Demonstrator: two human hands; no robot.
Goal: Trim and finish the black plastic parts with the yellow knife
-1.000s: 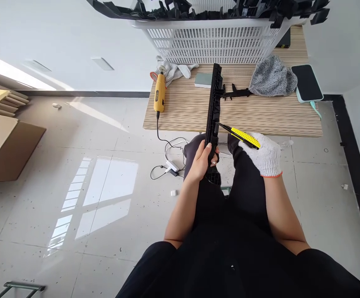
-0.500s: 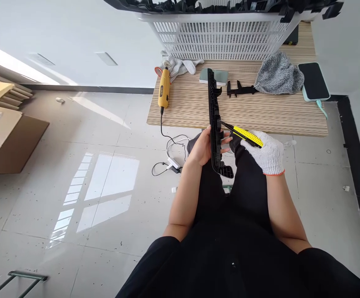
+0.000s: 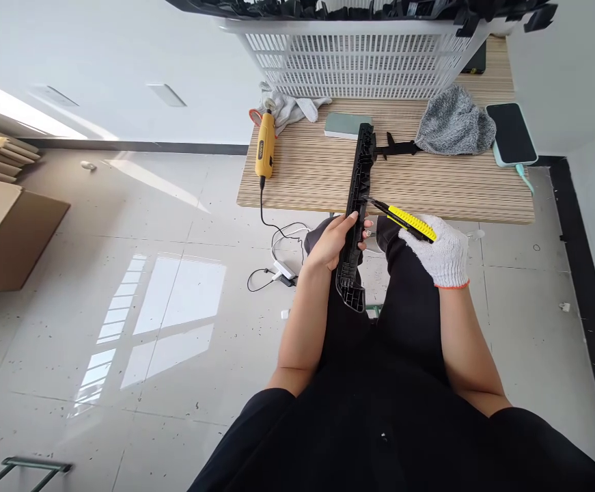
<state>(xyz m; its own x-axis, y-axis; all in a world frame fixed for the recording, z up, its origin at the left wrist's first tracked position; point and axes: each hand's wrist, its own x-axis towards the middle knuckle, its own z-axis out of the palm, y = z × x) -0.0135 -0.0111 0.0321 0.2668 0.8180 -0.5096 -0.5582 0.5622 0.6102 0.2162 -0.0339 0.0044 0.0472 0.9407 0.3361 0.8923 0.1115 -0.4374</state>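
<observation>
My bare left hand (image 3: pixel 334 240) is closed around the lower middle of a long black ribbed plastic part (image 3: pixel 357 184), thumb on its near face and fingertips showing on the far side. The part stands tilted, its top end over the table and its hooked bottom end above my lap. In a white knit glove with an orange cuff, my right hand (image 3: pixel 439 251) grips a yellow-and-black utility knife (image 3: pixel 410 222). The tip of the knife meets the right edge of the plastic part, just above my left hand; the exact contact is too small to make out.
On the wooden table (image 3: pixel 297 184) lie a yellow rotary tool (image 3: pixel 265 145), a white glove (image 3: pixel 297 109), a grey-green block (image 3: pixel 346 125), black calipers (image 3: pixel 399 147), a grey cloth (image 3: pixel 453 126) and a phone (image 3: pixel 512 137). Behind stands a white basket (image 3: pixel 358 61) of black parts. Cables (image 3: pixel 281 263) trail on the floor.
My left hand has turned the black part: its top has swung right and its bottom end left, showing more of the ribbed face. The knife tip remains at its edge.
</observation>
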